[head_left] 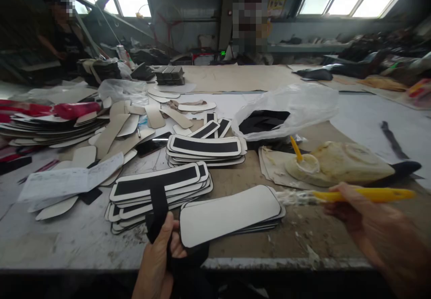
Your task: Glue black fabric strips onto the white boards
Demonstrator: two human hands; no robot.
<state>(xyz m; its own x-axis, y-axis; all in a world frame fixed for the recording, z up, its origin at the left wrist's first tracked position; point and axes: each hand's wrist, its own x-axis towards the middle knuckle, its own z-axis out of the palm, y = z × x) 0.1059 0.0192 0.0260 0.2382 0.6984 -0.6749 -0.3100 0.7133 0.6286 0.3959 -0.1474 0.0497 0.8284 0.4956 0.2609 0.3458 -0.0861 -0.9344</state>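
My left hand (160,256), at the front edge of the table, has its fingers closed round black strips (159,202). One strip reaches up over a stack of white curved panels with black bands (134,189). Beside that hand lies a stack of plain white panels (232,216) with rounded corners. My right hand (373,227) grips the yellow handle of a brush (367,195). Its pale, smeared bristles are at the right end of the plain stack; whether they touch I cannot tell. Another banded stack (205,145) lies farther back.
A yellowish, crusted plastic jug (350,162) lies behind the brush, a yellow stick (296,148) in its opening. A clear bag (310,103) holds black pieces. Loose panels and a paper sheet (63,184) cover the left. Two people stand beyond the table.
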